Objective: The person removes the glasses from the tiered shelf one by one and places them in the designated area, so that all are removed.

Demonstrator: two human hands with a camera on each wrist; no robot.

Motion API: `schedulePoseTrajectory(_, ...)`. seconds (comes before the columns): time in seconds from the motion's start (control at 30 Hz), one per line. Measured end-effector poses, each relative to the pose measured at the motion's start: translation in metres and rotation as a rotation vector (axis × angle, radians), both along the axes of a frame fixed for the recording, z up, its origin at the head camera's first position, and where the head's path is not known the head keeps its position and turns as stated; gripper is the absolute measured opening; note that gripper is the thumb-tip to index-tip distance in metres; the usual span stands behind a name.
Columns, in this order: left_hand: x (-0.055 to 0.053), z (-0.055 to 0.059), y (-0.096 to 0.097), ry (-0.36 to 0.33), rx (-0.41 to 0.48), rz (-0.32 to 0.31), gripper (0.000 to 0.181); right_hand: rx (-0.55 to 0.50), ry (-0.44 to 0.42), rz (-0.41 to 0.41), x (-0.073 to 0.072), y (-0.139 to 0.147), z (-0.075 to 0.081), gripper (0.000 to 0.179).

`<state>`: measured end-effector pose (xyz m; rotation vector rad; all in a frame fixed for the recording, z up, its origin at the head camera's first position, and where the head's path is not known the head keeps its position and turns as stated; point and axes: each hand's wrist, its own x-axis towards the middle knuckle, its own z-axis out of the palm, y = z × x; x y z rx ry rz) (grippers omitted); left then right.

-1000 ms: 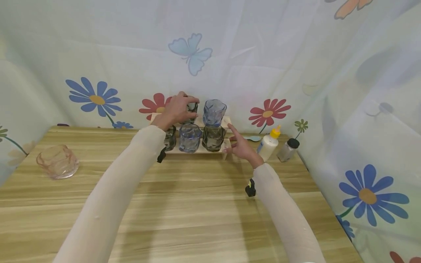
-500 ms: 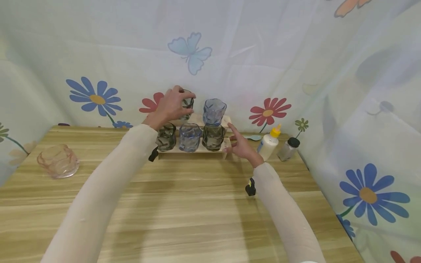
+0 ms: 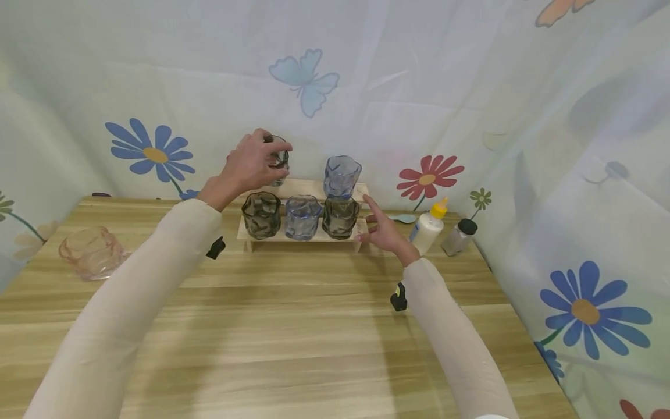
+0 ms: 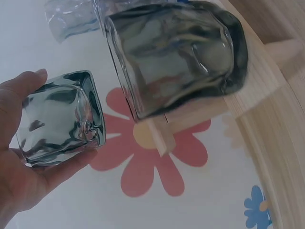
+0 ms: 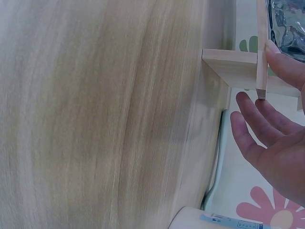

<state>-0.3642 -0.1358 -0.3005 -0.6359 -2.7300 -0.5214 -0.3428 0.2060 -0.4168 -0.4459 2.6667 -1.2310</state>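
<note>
My left hand (image 3: 250, 162) grips a grey-green glass cup (image 4: 59, 121) between thumb and fingers, over the left part of the upper tier of a small wooden rack (image 3: 300, 187). A blue glass cup (image 3: 342, 176) stands on that tier's right side. Along the lower tier stand a dark grey cup (image 3: 261, 215), a blue-rimmed cup (image 3: 303, 217) and another dark grey cup (image 3: 340, 219). My right hand (image 3: 386, 233) is at the rack's right end, fingers spread, one fingertip touching the end of a shelf board (image 5: 261, 71) in the right wrist view.
A pink glass cup (image 3: 91, 253) sits at the table's left, partly behind my left sleeve. Right of the rack are a white glue bottle (image 3: 426, 233) with a yellow cap, a black-lidded jar (image 3: 459, 237) and a pale teal utensil (image 3: 403, 219). A flowered curtain (image 3: 209, 70) hangs behind.
My left hand has moved left with the grey-green cup, away from the blue cup on the upper tier. The left dark grey cup has come into full view. My right hand stays put.
</note>
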Motion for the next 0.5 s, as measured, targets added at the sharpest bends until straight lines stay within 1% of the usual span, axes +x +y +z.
schedulePoseTrajectory(0.13,0.005,0.001,-0.014,0.012,0.008,0.021,0.047,-0.002,0.007,0.003,0.0,0.0,0.0,0.103)
schedulePoseTrajectory(0.23,0.007,0.001,-0.023,0.0,0.021,0.045,0.047,0.004,0.003,-0.003,0.0,-0.001,0.0,0.103)
schedulePoseTrajectory(0.37,0.011,0.0,-0.034,-0.002,0.04,0.049,0.047,0.014,-0.004,-0.013,-0.001,-0.001,0.0,0.103)
schedulePoseTrajectory(0.5,0.017,-0.001,-0.045,0.017,0.045,0.063,0.044,0.015,-0.004,-0.011,0.0,-0.001,0.002,0.103)
